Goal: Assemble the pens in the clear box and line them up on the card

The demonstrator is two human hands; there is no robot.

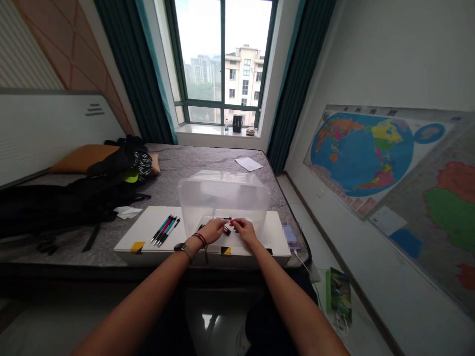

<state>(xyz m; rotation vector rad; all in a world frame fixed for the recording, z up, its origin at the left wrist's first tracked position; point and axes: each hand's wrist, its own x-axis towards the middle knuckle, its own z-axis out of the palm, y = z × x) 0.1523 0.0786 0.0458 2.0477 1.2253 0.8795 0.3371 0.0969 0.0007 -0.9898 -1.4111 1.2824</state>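
Pinching a small red piece (232, 223) in my right hand (245, 231), I cannot tell whether my left hand (211, 231) beside it grips anything; this fine-handling step probably calls for steadiness next.

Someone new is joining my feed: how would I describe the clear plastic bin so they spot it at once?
Below the window is a grey mattress, with a low white box along its near edge. Right of the pens on that box is the clear plastic bin. It is see-through and rises well above the pens and the white surface.
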